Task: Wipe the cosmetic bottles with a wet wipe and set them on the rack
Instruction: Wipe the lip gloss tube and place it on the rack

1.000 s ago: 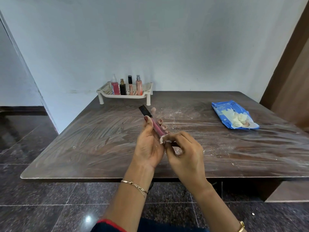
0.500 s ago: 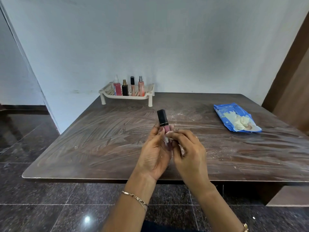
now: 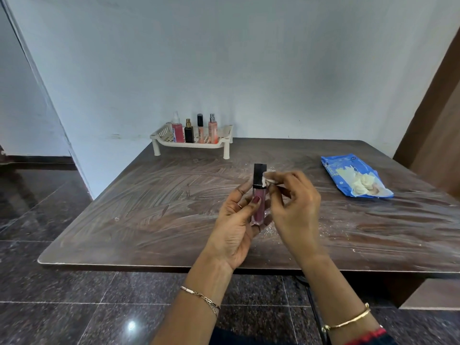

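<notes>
My left hand grips a pink lip-gloss tube with a black cap, held upright above the dark wooden table. My right hand pinches a small white wet wipe and presses it against the right side of the black cap. At the far edge of the table stands a cream plastic rack with several small cosmetic bottles upright on it: a red spray bottle, a black one, a slim peach tube and a pink spray bottle.
A blue wet-wipe pack lies open on the table's right side, white wipes spilling from it. The tabletop is streaked with whitish dust. A pale wall stands behind the table, a brown door to the right, dark tiled floor below.
The tube has been turned from tilted to upright and raised. My right hand with the wipe has moved from the tube's lower end up to the cap.
</notes>
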Available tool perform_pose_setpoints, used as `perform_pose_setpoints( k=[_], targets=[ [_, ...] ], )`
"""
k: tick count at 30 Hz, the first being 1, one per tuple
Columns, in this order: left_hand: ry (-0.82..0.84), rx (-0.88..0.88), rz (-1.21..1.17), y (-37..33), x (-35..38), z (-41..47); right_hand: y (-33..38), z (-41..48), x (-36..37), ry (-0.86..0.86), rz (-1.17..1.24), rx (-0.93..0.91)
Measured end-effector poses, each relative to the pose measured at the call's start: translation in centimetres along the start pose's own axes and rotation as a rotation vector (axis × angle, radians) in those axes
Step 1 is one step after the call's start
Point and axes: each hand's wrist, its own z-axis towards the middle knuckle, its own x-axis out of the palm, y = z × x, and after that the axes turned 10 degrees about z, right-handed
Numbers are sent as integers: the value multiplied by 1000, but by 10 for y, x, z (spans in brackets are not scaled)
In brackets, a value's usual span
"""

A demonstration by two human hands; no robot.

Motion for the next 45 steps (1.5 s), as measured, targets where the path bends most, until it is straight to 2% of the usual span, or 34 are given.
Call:
perform_pose_setpoints(
  k=[5,8,13,21,29,33,36,39,42,45],
  targets=[
    [-14,-9,23,0,-3,1,0,-16,1,46,11,4],
    [-12,14,95,0,-1,2,-1,-4,-2,3,33,18],
    [-112,40,258,4,4,2,-3,10,-5,-82,24,24],
    [-249,104,431,4,1,8,0,-20,-4,138,-234,-184],
    [-353,194,674,5,4,7,4,9,-3,66,-295,-167],
    [-454,236,789,7,0,10,6,-19,2,237,-395,-243],
    [-516,301,933,9,4,8,5,-18,0,323,-469,-282],
    [-573,387,1137,9,5,4,10,-2,-5,296,-537,-321],
    [-603,477,1284,7,7,1,8,15,-10,194,-504,-260],
    [-593,541,1345,5,10,-3,4,23,-11,105,-248,21]
  ],
)
